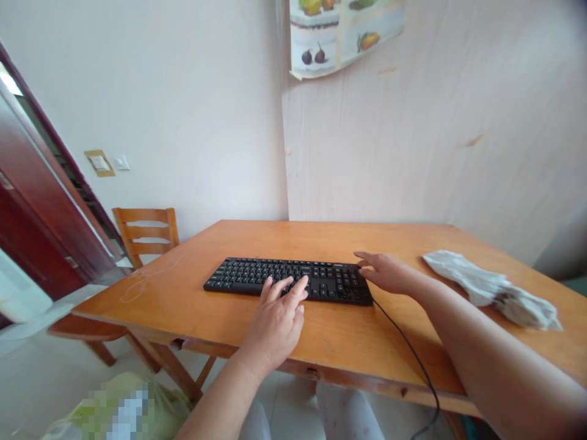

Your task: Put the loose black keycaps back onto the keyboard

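Observation:
A black keyboard (257,274) lies on the wooden table (192,256), its black cable (408,354) trailing off the front edge. My left hand (276,324) rests near the keyboard's front edge, fingers stretched out onto the keys, holding nothing. My right hand (385,272) lies at the keyboard's right end, fingers extended and touching its right edge, holding nothing.
A crumpled grey-white cloth (493,288) lies on the table at the right. A wooden chair (147,235) stands at the table's left side by a dark red door (36,232). Walls close off the back. A poster (342,30) hangs above.

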Demonstrator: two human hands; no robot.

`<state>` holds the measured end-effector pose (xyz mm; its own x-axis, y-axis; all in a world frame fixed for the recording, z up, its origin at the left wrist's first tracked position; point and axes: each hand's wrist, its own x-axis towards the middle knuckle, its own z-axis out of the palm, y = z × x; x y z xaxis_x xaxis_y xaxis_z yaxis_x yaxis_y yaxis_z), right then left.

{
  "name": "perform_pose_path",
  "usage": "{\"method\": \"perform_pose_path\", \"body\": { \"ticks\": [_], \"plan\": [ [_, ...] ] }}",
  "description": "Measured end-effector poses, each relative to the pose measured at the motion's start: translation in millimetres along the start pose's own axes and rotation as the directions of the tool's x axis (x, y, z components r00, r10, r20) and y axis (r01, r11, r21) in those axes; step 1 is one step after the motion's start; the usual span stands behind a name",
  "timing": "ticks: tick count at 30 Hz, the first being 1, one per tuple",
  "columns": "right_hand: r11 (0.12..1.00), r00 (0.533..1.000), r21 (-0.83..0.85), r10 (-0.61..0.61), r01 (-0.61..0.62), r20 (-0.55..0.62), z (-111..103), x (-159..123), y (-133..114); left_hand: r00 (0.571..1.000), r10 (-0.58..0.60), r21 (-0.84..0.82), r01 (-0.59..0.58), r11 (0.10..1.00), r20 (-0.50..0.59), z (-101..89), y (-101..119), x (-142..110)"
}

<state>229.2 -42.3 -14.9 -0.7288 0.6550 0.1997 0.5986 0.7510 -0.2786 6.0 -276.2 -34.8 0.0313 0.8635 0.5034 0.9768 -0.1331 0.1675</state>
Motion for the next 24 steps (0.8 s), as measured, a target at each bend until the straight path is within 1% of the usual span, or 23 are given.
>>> {"method": "perform_pose_path", "body": {
  "ticks": [3, 6, 8, 10, 12, 14, 15, 18, 21, 24],
  "plan": [
    [1.0, 1.0, 0.0, 0.01, -0.01, -0.001, -3, -1, -6, 0.999, -0.01, -0.013, 0.009, 1.0, -0.038, -1.7, -2, -1],
    [1.0, 1.0, 0.013, 0.016, -0.016, 0.009, -6, -2, -7, 0.999, 0.003, -0.013, -0.003, 1.0, -0.038, -2.7, -3, -2],
    [0.999, 1.0, 0.031, 0.028, -0.028, -0.008, -8, -1, -6, 0.999, 0.002, -0.011, -0.002, 1.0, -0.044, -2.2, -4, -3],
    [0.998, 0.997, 0.047, 0.051, -0.048, -0.066, -12, -1, -3, 0.998, -0.009, -0.004, 0.009, 1.0, -0.068, -0.9, -6, -3],
    [0.996, 0.983, 0.053, 0.081, -0.074, -0.162, -18, 0, 0, 0.995, -0.014, 0.009, 0.015, 1.0, -0.094, 0.9, -8, -4],
    [0.993, 0.954, 0.06, 0.119, -0.106, -0.276, -24, 1, 2, 0.993, -0.004, 0.027, 0.007, 1.0, -0.115, 2.8, -11, -4],
    [0.99, 0.932, 0.069, 0.142, -0.126, -0.334, -26, 2, 3, 0.992, 0.004, 0.039, 0.001, 0.999, -0.124, 3.7, -12, -4],
    [0.975, 0.849, 0.123, 0.223, -0.187, -0.479, -35, 2, 8, 0.988, 0.03, 0.075, -0.019, 0.997, -0.15, 5.9, -15, -4],
    [0.958, 0.769, 0.203, 0.285, -0.204, -0.572, -42, 0, 15, 0.983, 0.052, 0.1, -0.034, 0.994, -0.175, 7.0, -16, -5],
    [0.94, 0.699, 0.254, 0.339, -0.227, -0.63, -48, -3, 22, 0.98, 0.06, 0.108, -0.04, 0.993, -0.19, 7.3, -16, -5]
  ]
}}
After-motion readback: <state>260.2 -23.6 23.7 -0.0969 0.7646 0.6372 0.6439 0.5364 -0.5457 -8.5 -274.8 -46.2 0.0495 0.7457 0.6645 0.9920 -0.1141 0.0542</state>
